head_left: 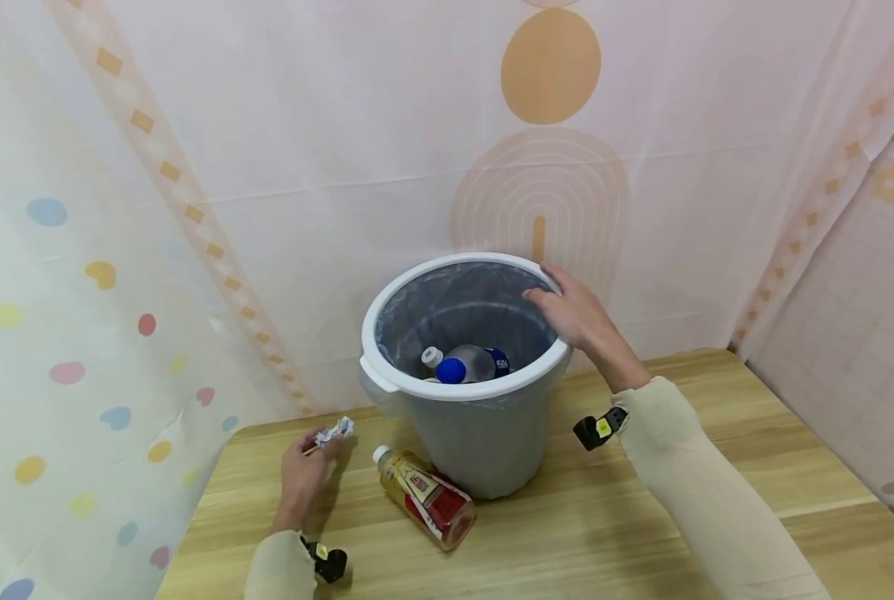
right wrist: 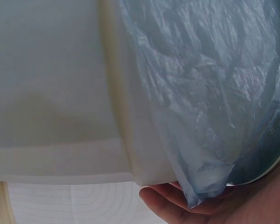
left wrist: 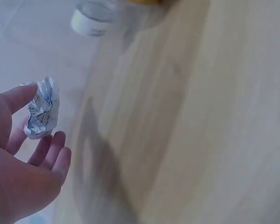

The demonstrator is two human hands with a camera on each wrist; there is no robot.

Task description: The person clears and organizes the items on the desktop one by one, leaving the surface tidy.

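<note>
One bin (head_left: 484,450) with one blue liner (head_left: 447,308). Three bottles: two inside the bin (head_left: 471,363), one on the desk (head_left: 426,497). One crumpled paper ball (head_left: 336,431). Two hands (head_left: 304,471).

bin (head_left: 484,450): matt plastic | liner (right wrist: 210,93): crinkly film | table (head_left: 716,533): wood, probably laminate | wad (left wrist: 42,109): crumpled paper

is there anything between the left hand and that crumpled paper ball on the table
Nothing visible. The left hand is right at the crumpled paper ball, its fingertips around it in the left wrist view. The tea bottle lies off to the side, and the bin stands behind, held at the rim by the right hand.
</note>
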